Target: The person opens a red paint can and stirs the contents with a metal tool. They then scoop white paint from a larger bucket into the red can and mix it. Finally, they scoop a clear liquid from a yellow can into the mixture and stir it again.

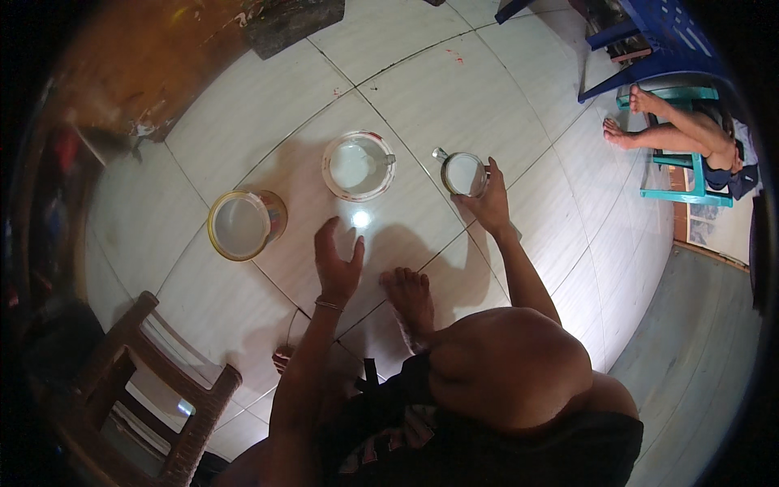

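My right hand [488,203] is wrapped around the near right side of a small mug [465,175] whose handle points away to the left. Something white shows inside the mug's rim. My left hand [339,261] hangs over the floor with thumb and fingers apart, holding nothing. Just beyond it stands a round white tub [359,195], its rim marked with red and a white substance inside. A small grey piece shows at the tub's right rim; I cannot make out what it is. Left of the tub is a wider can [278,213] with a gold rim and pale inside.
White tiles [422,89] cover the floor. My bare foot [410,304] is near my left hand. A brown chair or stool [134,357] stands lower left. At right, another person's legs [677,134] extend by a teal stool [686,197], below a blue chair [661,49].
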A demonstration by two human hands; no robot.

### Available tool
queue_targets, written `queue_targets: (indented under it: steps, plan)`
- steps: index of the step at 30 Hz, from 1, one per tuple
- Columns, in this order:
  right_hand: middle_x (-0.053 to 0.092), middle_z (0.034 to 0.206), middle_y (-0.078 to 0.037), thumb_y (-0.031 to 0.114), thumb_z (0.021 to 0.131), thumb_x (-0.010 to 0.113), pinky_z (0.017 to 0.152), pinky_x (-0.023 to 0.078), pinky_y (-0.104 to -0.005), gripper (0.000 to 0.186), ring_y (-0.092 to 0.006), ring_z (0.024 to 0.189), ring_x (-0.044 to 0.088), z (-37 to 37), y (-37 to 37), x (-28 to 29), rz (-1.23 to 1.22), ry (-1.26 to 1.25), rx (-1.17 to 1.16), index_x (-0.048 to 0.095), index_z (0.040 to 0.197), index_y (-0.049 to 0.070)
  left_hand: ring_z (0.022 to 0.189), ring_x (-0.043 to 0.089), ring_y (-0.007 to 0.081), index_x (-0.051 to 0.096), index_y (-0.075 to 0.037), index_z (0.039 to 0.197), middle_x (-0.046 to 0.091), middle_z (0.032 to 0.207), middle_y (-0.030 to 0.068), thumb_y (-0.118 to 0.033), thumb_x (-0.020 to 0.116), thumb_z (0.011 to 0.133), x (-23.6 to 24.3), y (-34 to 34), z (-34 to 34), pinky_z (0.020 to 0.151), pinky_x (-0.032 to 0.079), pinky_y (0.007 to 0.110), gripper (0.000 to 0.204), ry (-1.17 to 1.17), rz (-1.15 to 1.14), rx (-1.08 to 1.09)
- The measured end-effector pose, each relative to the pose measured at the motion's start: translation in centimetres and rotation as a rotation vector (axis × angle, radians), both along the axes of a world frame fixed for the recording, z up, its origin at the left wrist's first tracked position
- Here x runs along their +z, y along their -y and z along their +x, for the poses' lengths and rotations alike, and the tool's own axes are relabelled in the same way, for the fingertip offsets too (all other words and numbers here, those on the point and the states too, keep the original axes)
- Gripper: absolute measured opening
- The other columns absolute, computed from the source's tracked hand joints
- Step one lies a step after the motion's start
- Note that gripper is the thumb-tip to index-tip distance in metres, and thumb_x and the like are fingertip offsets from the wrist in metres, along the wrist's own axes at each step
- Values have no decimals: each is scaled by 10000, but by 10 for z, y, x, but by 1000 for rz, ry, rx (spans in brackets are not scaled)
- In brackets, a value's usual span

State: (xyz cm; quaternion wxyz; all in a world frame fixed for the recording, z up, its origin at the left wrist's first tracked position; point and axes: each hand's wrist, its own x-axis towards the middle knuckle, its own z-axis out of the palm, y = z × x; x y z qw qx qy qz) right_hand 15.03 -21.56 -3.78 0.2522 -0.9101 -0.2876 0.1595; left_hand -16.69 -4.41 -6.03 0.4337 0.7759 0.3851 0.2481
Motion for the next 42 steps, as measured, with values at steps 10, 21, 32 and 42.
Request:
queue_targets:
  steps: [10,21,32,42]
  plan:
    - [511,1464,-208,152,675,925,1139,461,-496,1157,-352,1358,546,-46,-21,148,335,-168,356,274,1620,9,1278,619,247,475,-17,1522,598,1433,142,-274,478,1139,104,29,74,1151,472,425,461,715,-1204,-134]
    - [442,1537,-172,260,602,952,1223,347,-470,1249,-320,1438,465,-82,-133,194,485,-252,728,281,1622,-2,1424,510,275,328,3,1574,499,1539,108,-301,375,1164,193,-39,33,1171,471,484,512,1037,-1465,18]
    - [455,1574,-154,199,677,971,1220,355,-438,1122,-283,1460,445,-148,-258,186,730,-974,883,363,1600,10,1033,678,214,489,-14,1421,662,1232,110,-392,468,1132,168,-44,-19,887,560,366,476,1339,-1693,349]
    - [445,1552,-198,188,706,875,1154,468,-483,956,-411,1411,480,-210,-329,154,-37,122,1656,449,1554,74,1027,654,301,575,43,1332,679,1126,199,-378,801,919,5,-24,-106,907,546,424,632,45,-416,713]
